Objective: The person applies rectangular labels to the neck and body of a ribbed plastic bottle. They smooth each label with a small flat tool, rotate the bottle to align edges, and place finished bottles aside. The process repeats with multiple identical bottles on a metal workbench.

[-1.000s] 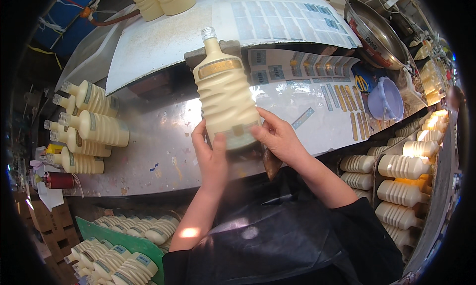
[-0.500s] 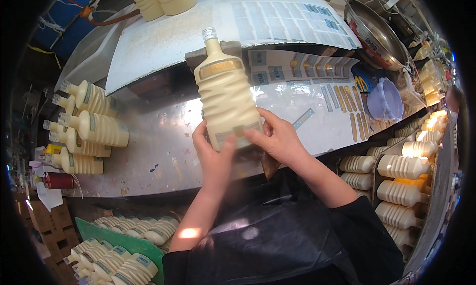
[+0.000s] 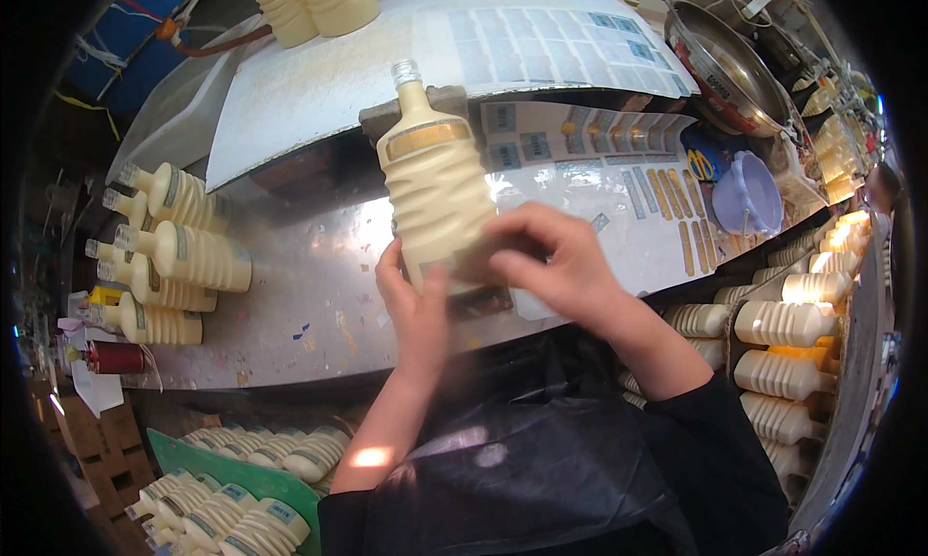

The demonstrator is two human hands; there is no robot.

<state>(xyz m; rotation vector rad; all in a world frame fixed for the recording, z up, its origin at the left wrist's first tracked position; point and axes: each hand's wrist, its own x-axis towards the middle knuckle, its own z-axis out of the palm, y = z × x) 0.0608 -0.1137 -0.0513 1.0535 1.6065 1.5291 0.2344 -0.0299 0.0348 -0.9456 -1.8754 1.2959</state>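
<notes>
A cream ribbed bottle (image 3: 440, 193) with a clear threaded neck and a gold label lies neck-away on the bench in front of me. My left hand (image 3: 414, 300) grips its lower left side, thumb over the pale label near the base. By its lower right side is my right hand (image 3: 556, 261), fingers curved and thumb apart from them. The right fingertips are smeared by motion, and I see nothing between them. A grey-brown block (image 3: 447, 100) supports the bottle's shoulder. Beside my right hand, a blue label strip (image 3: 599, 223) is partly covered.
Gold strips (image 3: 694, 247) and blue labels lie on the white sheet at right, near a lavender bucket (image 3: 749, 193), yellow-handled scissors (image 3: 698, 164) and a large pan (image 3: 730, 68). Labelled bottles (image 3: 203, 251) lie at left. More bottles fill crates at lower left and right.
My right hand has come off the bottle's lower edge and shifted, its fingers now blurred. The left hand keeps its hold. The bottle has barely moved.
</notes>
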